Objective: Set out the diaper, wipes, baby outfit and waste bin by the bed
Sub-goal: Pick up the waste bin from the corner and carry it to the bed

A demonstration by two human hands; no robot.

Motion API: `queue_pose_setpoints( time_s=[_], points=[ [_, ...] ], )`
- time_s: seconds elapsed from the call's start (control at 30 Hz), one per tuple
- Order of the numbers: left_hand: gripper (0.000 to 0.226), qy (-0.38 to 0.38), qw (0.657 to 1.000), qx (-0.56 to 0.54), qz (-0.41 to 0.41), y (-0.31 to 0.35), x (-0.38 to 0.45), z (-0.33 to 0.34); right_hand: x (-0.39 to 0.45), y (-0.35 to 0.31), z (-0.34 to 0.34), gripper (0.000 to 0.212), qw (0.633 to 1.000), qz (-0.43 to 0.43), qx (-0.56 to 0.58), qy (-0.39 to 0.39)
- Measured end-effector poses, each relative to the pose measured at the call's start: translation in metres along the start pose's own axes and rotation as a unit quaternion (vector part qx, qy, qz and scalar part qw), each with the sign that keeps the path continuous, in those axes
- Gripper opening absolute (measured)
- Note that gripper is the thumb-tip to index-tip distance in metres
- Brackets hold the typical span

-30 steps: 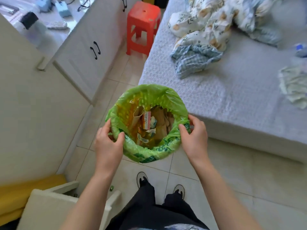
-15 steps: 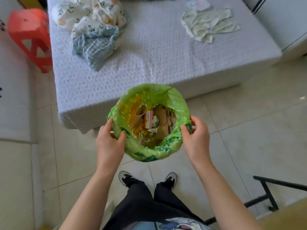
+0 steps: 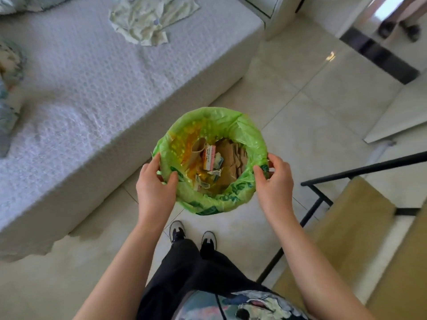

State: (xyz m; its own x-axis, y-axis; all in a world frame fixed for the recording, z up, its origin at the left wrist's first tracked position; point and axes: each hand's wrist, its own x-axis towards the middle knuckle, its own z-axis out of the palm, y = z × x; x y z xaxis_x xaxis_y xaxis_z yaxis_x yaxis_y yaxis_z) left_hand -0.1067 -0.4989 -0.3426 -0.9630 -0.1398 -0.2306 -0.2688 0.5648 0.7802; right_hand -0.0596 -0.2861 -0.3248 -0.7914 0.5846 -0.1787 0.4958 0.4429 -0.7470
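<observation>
I carry a waste bin (image 3: 221, 125) lined with a green plastic bag, with paper scraps and cardboard inside. My left hand (image 3: 154, 188) grips its left rim and my right hand (image 3: 272, 181) grips its right rim. The bin hangs above the tiled floor, just off the corner of the bed (image 3: 92, 93). A pale baby outfit (image 3: 150, 19) lies spread on the bed's white cover at the top. No diaper or wipes are visible.
A crumpled patterned blanket (image 3: 9, 84) lies at the bed's left edge. A black metal frame with a tan surface (image 3: 346, 227) stands to my right. Someone's feet in dark shoes (image 3: 397, 28) show at the top right. My own feet (image 3: 194, 236) stand below the bin.
I have turned right with the bin in both hands. The bed has slid to the left of view, the red stool and cabinets are gone, and the black frame has come closer.
</observation>
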Motion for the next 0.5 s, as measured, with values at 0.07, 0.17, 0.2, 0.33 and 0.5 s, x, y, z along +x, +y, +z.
queue_pose_setpoints(
  time_s=[0.07, 0.17, 0.2, 0.33, 0.5],
  points=[
    [0.055, -0.023, 0.999, 0.016, 0.016, 0.015, 0.010, 0.018, 0.012, 0.008, -0.013, 0.040, 1.000, 0.021, 0.004, 0.016],
    [0.056, -0.055, 0.997, 0.032, 0.035, 0.036, 0.029, 0.044, 0.032, 0.018, -0.025, 0.039, 0.998, 0.051, 0.012, 0.041],
    [0.056, -0.064, 0.996, 0.039, 0.041, 0.043, 0.036, 0.053, 0.040, 0.020, -0.028, 0.039, 0.997, 0.062, 0.015, 0.049],
    [0.055, -0.099, 0.990, 0.067, 0.070, 0.071, 0.071, 0.084, 0.076, 0.025, -0.036, 0.038, 0.992, 0.096, 0.022, 0.076],
    [0.056, -0.146, 0.981, 0.083, 0.099, 0.107, 0.126, 0.118, 0.132, 0.019, -0.041, 0.039, 0.983, 0.140, 0.037, 0.111]
  ],
)
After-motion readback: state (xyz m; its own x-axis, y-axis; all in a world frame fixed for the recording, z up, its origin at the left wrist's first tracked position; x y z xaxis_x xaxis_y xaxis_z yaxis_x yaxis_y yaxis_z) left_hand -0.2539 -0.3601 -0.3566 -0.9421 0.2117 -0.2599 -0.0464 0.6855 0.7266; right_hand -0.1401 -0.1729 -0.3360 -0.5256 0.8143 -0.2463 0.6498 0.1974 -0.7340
